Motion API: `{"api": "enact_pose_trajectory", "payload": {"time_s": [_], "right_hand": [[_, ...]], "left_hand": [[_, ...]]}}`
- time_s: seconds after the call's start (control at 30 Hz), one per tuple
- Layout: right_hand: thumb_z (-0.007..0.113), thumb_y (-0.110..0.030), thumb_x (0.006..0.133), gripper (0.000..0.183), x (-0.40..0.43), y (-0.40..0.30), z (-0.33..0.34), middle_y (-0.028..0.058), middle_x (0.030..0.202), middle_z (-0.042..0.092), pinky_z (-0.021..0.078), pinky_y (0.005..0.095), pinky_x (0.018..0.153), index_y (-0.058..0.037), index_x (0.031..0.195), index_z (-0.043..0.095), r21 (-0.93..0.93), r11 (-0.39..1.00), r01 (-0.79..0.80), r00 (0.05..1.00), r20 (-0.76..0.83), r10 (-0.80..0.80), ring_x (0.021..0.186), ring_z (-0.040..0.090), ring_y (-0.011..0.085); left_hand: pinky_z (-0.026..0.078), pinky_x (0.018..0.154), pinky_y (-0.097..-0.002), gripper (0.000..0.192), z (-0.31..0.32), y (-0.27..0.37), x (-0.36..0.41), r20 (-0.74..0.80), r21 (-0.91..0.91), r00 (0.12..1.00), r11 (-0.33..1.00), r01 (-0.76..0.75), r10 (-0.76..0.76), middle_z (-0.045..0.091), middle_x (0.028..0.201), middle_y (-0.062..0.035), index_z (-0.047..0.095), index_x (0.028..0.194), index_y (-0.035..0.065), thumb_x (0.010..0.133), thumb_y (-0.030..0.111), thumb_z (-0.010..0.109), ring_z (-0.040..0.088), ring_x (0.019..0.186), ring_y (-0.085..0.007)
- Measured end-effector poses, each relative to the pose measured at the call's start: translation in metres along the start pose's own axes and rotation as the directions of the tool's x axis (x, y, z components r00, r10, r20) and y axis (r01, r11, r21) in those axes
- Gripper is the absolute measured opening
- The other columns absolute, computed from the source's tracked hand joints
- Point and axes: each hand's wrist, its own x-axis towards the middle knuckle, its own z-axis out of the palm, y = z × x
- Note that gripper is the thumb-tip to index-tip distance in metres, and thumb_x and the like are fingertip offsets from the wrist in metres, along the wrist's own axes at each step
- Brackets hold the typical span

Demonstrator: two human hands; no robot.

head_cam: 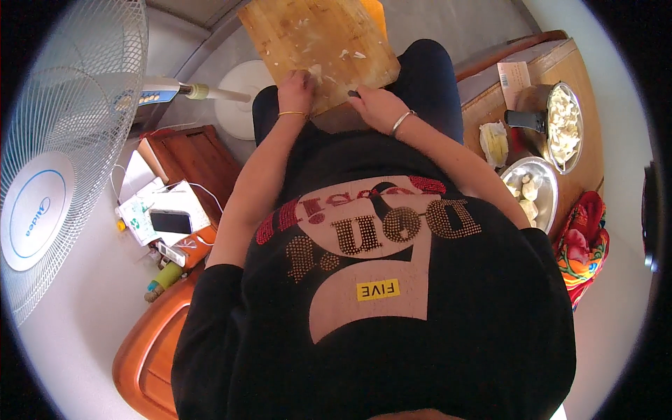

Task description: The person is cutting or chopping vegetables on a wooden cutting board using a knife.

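Across my thighs lies a wooden cutting board (325,47), scattered with small pale scraps. At the board's near left edge my left hand (298,90) has its fingers curled against a pale piece of food (315,72). My right hand (375,107) is at the near right edge, closed around a small dark handle (354,94), perhaps a knife's; its blade cannot be made out. A metal pot (535,100) filled with pale sliced pieces (564,128) stands on the wooden surface to the right. Beside it, a steel bowl (548,184) holds larger pale chunks (529,189).
A small wrapped pack (494,144) and a printed card (514,79) lie by the pot. A red floral cloth (583,247) is behind the bowl. On the left are a Midea fan (39,210), a wooden stand (194,157) and a phone (171,222) on papers.
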Motion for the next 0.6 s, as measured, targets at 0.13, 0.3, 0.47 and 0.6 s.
{"api": "enact_pose_trajectory", "payload": {"time_s": [0.13, 0.3, 0.47, 0.6], "right_hand": [[0.037, -0.031, 0.088, 0.037, -0.001, -0.005, -0.009, 0.0239, 0.087, 0.058, 0.0433, 0.0424, 0.075, 0.0036, 0.094, 0.05, -0.017, 1.0, -0.024, 0.995, 0.099, 0.026, 0.082, 0.056, 0.0378], [0.038, -0.029, 0.087, 0.035, 0.007, 0.005, 0.001, 0.0245, 0.082, 0.057, 0.043, 0.0439, 0.073, 0.003, 0.09, 0.051, 0.005, 1.0, 0.004, 0.998, 0.068, -0.005, 0.079, 0.055, 0.039], [0.036, -0.03, 0.088, 0.038, 0.028, 0.013, 0.018, 0.0246, 0.09, 0.058, 0.0421, 0.0439, 0.077, 0.004, 0.094, 0.052, 0.006, 1.0, 0.006, 0.995, 0.102, -0.006, 0.085, 0.055, 0.039], [0.038, -0.024, 0.088, 0.03, 0.052, 0.029, 0.046, 0.0235, 0.091, 0.055, 0.0434, 0.0426, 0.074, 0.0015, 0.089, 0.053, -0.14, 0.98, 0.138, 0.984, 0.129, -0.12, 0.084, 0.054, 0.0374]], "left_hand": [[0.045, 0.068, -0.0387, 0.018, 0.001, 0.005, 0.003, 0.016, -0.015, 0.998, 0.998, 0.058, -0.058, 0.057, 0.086, -0.0133, 0.057, 0.088, 0.0053, 0.075, 0.018, 0.056, 0.056, 0.079, -0.0322], [0.045, 0.067, -0.0387, 0.017, 0.0, 0.005, 0.004, -0.015, -0.017, 1.0, 1.0, 0.005, -0.005, 0.057, 0.087, -0.0134, 0.057, 0.087, 0.006, 0.075, 0.018, 0.057, 0.056, 0.078, -0.0327], [0.045, 0.066, -0.04, 0.015, 0.0, 0.005, 0.006, 0.002, -0.019, 1.0, 1.0, -0.002, 0.002, 0.055, 0.083, -0.0153, 0.058, 0.084, 0.0048, 0.072, 0.013, 0.054, 0.054, 0.076, -0.0341], [0.045, 0.065, -0.0404, 0.013, 0.003, 0.006, 0.006, -0.048, -0.034, 0.998, 0.999, -0.032, 0.03, 0.054, 0.082, -0.0162, 0.056, 0.081, 0.0038, 0.072, 0.012, 0.054, 0.054, 0.075, -0.0347]]}}
